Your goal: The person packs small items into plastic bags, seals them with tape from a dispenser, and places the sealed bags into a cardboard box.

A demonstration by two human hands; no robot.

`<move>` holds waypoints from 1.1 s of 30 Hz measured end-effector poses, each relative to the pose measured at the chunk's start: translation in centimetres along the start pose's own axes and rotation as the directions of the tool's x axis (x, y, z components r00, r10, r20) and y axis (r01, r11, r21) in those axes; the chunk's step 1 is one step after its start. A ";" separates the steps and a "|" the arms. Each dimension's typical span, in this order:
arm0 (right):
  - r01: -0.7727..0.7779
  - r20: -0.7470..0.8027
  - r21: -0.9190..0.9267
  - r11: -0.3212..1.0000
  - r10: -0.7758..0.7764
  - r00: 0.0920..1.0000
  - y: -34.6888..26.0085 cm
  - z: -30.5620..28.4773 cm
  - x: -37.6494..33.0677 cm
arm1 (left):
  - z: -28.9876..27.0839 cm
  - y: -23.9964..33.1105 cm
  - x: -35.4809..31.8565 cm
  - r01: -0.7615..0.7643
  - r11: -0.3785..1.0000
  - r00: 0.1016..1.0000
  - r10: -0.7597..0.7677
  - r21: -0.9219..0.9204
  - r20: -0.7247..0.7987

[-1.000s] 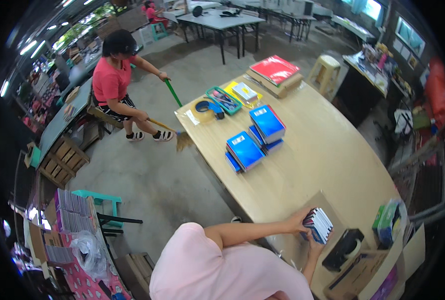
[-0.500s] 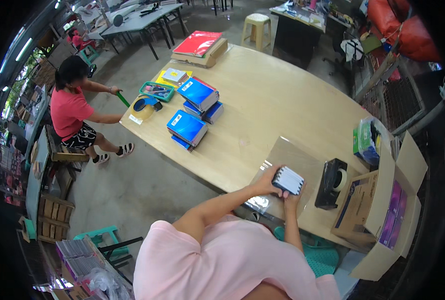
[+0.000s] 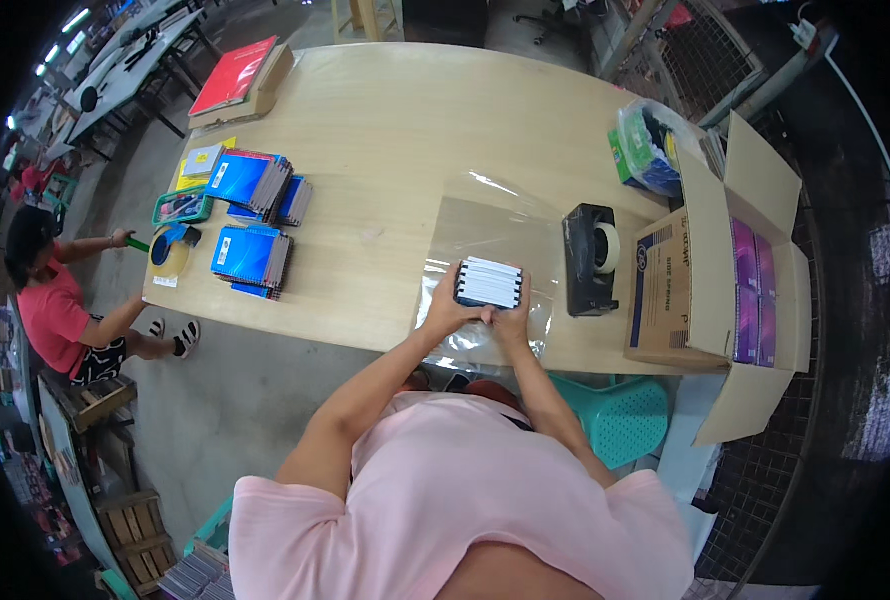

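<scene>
A small stack of spiral notebooks (image 3: 490, 284), white page edges up and black binding teeth along its sides, is gripped between my two hands. My left hand (image 3: 445, 306) wraps its left side. On the right and near side, my right hand (image 3: 512, 318) closes round it, thumbs close together at the near edge. Beneath lies a clear plastic sheet or bag (image 3: 465, 222), flat on the wooden table (image 3: 385, 130), wrinkled and shiny at its near end. A black tape dispenser (image 3: 582, 262) with a pale roll stands just right of the plastic.
Blue spiral notebooks (image 3: 250, 255) sit in piles at the left, by a green tray (image 3: 182, 207) and a wide tape roll (image 3: 170, 258). A red folder pile (image 3: 237, 80) lies far left. An open carton (image 3: 660, 290) and a plastic bag (image 3: 655, 150) stand right. A co-worker (image 3: 60, 300) stands left.
My view has turned right and down, so the table sits more squarely ahead. Both hands still hold the notebook stack, now level over the plastic.
</scene>
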State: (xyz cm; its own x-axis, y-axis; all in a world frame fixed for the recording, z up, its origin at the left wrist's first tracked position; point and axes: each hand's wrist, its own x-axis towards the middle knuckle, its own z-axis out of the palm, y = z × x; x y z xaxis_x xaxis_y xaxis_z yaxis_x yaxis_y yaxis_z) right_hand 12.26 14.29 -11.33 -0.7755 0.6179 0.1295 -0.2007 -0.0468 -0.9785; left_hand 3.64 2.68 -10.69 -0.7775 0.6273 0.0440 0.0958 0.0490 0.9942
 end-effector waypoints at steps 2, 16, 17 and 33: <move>0.127 0.033 -0.173 0.977 -0.123 0.992 -0.1 -0.5 -0.3 | 0.3 0.1 0.1 -0.113 0.994 0.994 0.113 -0.002 -0.014; -0.068 -0.047 0.065 0.996 0.071 0.996 -0.2 0.2 -0.8 | -0.2 -0.8 -0.5 0.004 1.000 1.000 -0.004 0.027 -0.001; -0.075 -0.065 0.035 0.997 0.077 0.995 -0.6 0.1 -0.9 | -0.3 -0.6 -0.7 -0.010 1.000 1.000 0.010 0.010 -0.029; 0.033 0.480 -0.761 0.648 0.528 0.700 -4.6 -2.2 13.3 | -10.1 0.7 4.0 -0.191 0.570 0.952 -0.092 0.799 0.293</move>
State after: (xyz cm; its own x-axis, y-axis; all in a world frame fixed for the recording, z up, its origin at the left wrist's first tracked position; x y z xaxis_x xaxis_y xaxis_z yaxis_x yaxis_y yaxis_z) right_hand 4.21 24.43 -5.45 -0.9365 0.0308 -0.3492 0.2996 0.5875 -0.7517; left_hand -5.69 -2.62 -8.79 -0.5667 0.8202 -0.0781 0.6999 0.5292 0.4796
